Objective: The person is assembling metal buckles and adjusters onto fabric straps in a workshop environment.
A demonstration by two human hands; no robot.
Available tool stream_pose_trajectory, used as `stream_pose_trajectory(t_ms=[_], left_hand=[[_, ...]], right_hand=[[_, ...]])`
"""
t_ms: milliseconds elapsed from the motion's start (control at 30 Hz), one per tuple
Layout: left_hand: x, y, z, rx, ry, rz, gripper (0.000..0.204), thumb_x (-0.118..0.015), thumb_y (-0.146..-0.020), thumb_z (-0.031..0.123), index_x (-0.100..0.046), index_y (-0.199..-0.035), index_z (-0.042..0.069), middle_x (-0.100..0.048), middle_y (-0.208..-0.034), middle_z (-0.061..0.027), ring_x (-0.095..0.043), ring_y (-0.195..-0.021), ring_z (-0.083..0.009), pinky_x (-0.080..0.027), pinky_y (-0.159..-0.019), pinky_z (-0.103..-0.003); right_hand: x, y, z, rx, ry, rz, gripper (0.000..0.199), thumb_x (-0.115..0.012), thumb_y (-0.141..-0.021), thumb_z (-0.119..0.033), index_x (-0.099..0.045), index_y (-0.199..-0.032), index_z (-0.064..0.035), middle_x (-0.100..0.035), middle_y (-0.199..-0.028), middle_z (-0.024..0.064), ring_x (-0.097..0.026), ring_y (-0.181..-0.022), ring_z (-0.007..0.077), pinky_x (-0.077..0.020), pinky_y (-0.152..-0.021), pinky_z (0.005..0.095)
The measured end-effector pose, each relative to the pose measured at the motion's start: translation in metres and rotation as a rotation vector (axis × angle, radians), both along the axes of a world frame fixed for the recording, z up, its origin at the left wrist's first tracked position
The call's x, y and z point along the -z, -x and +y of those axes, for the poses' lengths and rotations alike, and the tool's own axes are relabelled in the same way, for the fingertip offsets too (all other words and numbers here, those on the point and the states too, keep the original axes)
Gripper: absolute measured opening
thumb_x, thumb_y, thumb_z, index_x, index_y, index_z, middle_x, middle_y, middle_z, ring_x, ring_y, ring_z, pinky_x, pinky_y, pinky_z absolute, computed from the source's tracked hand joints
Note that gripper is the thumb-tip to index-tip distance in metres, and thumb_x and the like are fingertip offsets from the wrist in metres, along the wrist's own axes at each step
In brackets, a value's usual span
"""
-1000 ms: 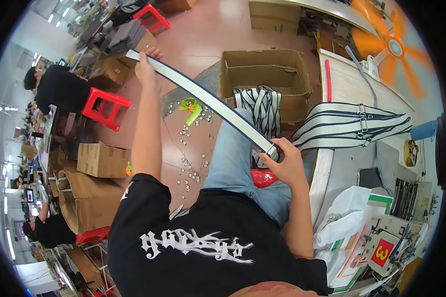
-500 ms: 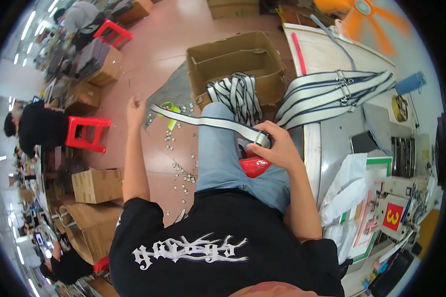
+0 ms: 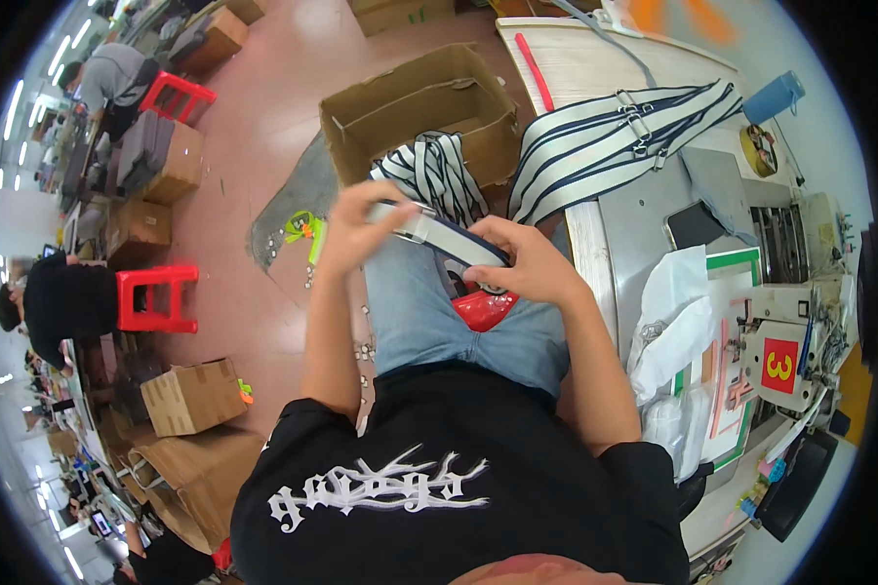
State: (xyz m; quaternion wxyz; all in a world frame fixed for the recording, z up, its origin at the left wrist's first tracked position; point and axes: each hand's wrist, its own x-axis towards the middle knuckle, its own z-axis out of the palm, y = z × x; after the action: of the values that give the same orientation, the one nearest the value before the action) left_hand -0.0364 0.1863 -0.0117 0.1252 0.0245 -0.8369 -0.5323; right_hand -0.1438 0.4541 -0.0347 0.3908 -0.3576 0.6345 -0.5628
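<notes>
A white webbing strap (image 3: pixel 447 240) with dark navy edges stretches across my lap between my two hands. My left hand (image 3: pixel 361 234), slightly blurred, is closed on its left end, where a bit of metal glints. At the other end my right hand (image 3: pixel 532 261) pinches the strap between thumb and fingers; a small ring-like metal piece is partly hidden under that hand. Between my thighs rests a red pouch (image 3: pixel 485 310) with small light bits in it. Just beyond my hands, more striped straps (image 3: pixel 429 171) hang over the near side of an open cardboard box (image 3: pixel 410 93).
On the right, a bundle of striped straps with metal buckles (image 3: pixel 619 146) lies over the worktable (image 3: pixel 615 234). A sewing machine (image 3: pixel 780 356) and white plastic bags (image 3: pixel 673 312) are nearer me. Red stools (image 3: pixel 156 297), cartons (image 3: pixel 193 395) and seated people are at left.
My left hand has come in from the far left and now grips the strap's left end. The strap, extended loosely leftward before, now spans a short distance between both hands. The whole view has shifted slightly.
</notes>
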Motion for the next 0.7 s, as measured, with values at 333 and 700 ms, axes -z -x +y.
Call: stream_pose_trajectory(t_ms=[333,700], left_hand=[[-0.034,-0.083,-0.127,-0.480,-0.225,0.370,0.021,-0.069,-0.094,0.008,-0.058,-0.077,0.004,-0.052,-0.077,0.0018,-0.047,-0.074,-0.0084,-0.034,-0.069,-0.026],[0.000,-0.078,-0.129,-0.431,-0.311,0.301,0.021,-0.069,-0.093,0.008,-0.058,-0.076,0.003,-0.052,-0.077,0.0017,-0.045,-0.072,-0.0074,-0.031,-0.067,-0.025]], right_hand=[[-0.046,0.021,0.042,-0.275,-0.081,-0.052,0.037,-0.079,-0.091,-0.010,-0.060,-0.122,-0.0022,-0.076,-0.100,0.0054,-0.066,-0.082,0.0095,-0.0534,-0.079,0.0291],[-0.023,-0.019,0.065,0.295,-0.229,0.120,0.049,-0.062,-0.084,0.003,-0.056,-0.131,-0.0085,-0.061,-0.125,0.0064,-0.062,-0.118,0.0195,-0.0552,-0.091,0.0343]])
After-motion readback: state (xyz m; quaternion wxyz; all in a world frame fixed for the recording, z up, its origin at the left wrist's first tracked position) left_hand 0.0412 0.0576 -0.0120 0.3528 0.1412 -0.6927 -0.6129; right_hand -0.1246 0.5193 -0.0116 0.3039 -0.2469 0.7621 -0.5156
